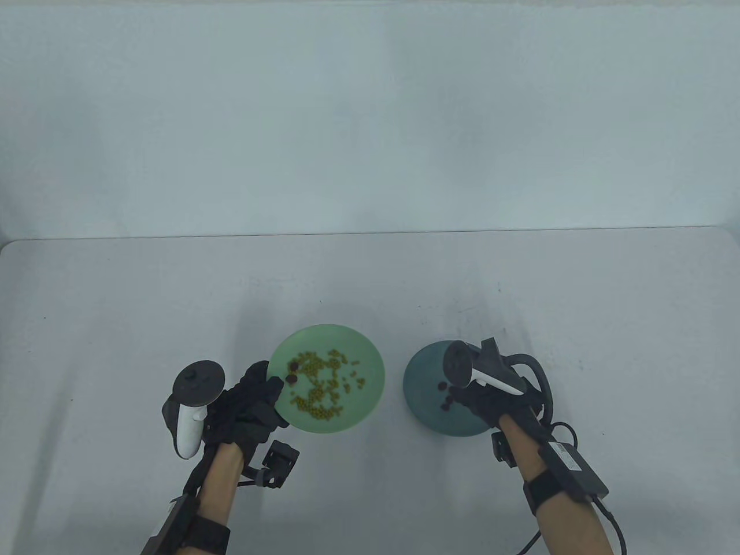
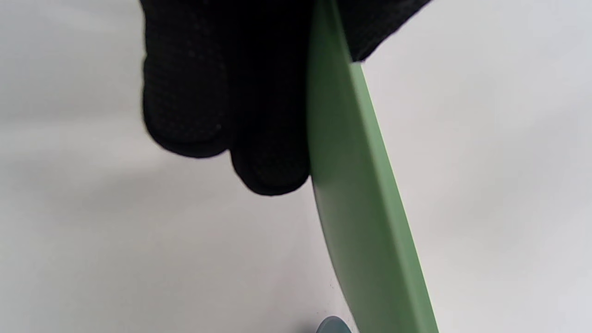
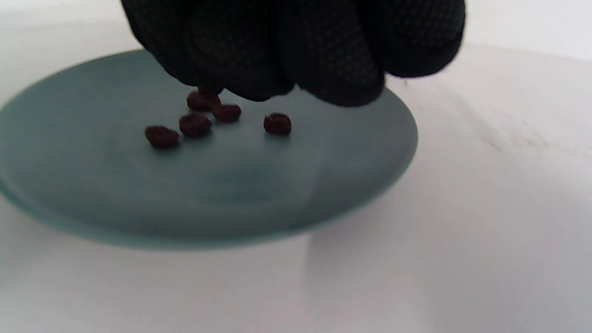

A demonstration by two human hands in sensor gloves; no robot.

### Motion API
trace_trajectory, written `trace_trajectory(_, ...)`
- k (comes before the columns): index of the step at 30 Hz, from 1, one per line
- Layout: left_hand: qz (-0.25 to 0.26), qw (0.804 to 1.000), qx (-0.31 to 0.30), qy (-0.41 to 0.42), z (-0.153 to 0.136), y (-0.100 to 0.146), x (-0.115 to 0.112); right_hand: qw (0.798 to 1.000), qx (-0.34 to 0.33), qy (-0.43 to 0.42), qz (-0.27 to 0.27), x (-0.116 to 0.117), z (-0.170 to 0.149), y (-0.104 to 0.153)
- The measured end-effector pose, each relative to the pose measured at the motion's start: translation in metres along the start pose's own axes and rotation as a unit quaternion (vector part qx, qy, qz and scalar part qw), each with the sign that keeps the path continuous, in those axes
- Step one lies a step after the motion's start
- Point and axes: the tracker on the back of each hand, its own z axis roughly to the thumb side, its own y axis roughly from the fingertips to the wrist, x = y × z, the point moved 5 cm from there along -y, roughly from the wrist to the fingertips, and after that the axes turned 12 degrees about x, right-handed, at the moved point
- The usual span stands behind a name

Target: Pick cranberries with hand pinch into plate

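The right hand [image 3: 296, 46] hovers low over the blue plate [image 1: 422, 404], fingers bunched; a cranberry seems to sit at its fingertips, though I cannot tell whether it is gripped. Five cranberries [image 3: 217, 121] already lie there. Release low so nothing rolls off. The left hand [image 1: 245, 404] grips the green plate [image 1: 370, 370] at its 9 o'clock rim; two cranberries remain among the beans [image 1: 324, 384].

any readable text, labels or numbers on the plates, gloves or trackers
None can be read.
The black box strapped to the right forearm shows a pale patch, perhaps a label, too small to read.
The green plate, the teal plate and the trackers show no markings.
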Motion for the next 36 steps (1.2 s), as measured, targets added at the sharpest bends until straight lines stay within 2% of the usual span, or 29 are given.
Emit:
trace_trajectory(11,0.000,1.000,0.000,0.001,0.000,0.000,0.001,1.000,0.016,0.010,0.006,0.012,-0.003,-0.004)
trace_trajectory(18,-0.001,1.000,0.001,0.000,0.000,0.000,0.000,1.000,0.022,-0.002,-0.019,-0.003,-0.008,-0.001)
trace_trajectory(24,-0.002,1.000,0.000,0.001,0.000,0.000,0.000,0.999,0.011,-0.003,-0.050,-0.033,-0.004,0.010)
trace_trajectory(27,-0.002,1.000,-0.001,0.001,0.000,0.000,0.000,0.997,-0.004,-0.002,-0.074,-0.056,0.004,0.020)
trace_trajectory(36,-0.005,1.000,-0.001,0.002,0.000,0.000,-0.002,0.986,-0.076,0.012,-0.151,-0.128,0.058,0.060)
